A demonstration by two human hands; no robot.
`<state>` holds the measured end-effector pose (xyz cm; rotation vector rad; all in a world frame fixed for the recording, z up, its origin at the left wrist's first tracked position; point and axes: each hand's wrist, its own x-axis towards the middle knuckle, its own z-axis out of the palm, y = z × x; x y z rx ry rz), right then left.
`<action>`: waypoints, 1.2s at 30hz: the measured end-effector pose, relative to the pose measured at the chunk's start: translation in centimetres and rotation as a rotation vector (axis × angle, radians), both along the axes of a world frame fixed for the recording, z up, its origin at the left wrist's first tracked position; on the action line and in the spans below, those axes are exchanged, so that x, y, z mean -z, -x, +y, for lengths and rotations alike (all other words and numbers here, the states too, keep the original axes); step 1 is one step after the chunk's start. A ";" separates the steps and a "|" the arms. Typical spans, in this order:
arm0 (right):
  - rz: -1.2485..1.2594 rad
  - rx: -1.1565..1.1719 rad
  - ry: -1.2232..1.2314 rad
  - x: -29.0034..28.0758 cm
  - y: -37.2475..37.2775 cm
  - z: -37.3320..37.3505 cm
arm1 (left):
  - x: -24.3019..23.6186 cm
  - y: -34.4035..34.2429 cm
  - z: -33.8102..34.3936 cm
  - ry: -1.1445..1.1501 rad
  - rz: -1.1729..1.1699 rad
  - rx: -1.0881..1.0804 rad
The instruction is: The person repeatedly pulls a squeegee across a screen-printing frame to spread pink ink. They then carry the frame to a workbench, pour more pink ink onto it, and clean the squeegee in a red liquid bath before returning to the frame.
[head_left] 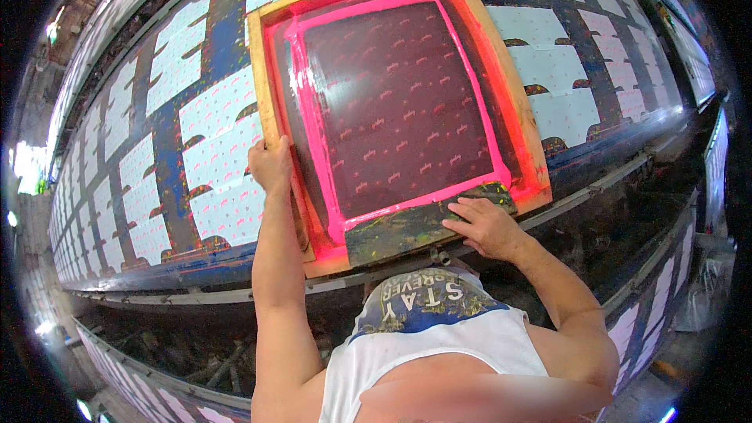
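A wooden-framed printing screen (395, 94) lies on the long table in front of me, its dark mesh bordered by bright pink ink. My left hand (270, 164) is closed around the left rail of the frame. At the near end of the mesh, a dark, ink-stained squeegee (399, 229) rests across the pink ink. My right hand (484, 227) grips the squeegee near its right end, fingers over the top; the thumb is partly hidden. Small pink marks show through the mesh.
White fabric panels (223, 149) with small pink prints cover the dark, paint-spotted table (223, 31) on both sides of the screen. A metal rail (619, 172) follows its near edge. Another table with pale panels (654, 298) stands behind me on the right.
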<state>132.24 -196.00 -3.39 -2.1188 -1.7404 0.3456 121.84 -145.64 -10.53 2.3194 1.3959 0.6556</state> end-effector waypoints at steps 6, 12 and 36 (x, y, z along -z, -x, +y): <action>-0.150 0.111 -0.071 0.7 2.3 4.2 | 0.9 -1.2 0.0 -0.160 -0.064 0.026; -0.185 0.088 0.025 0.3 3.6 10.3 | 0.4 0.0 -0.3 -0.078 -0.082 0.080; -0.456 0.203 -0.253 4.0 -9.6 20.0 | -0.5 -0.6 -0.7 -0.158 -0.001 0.044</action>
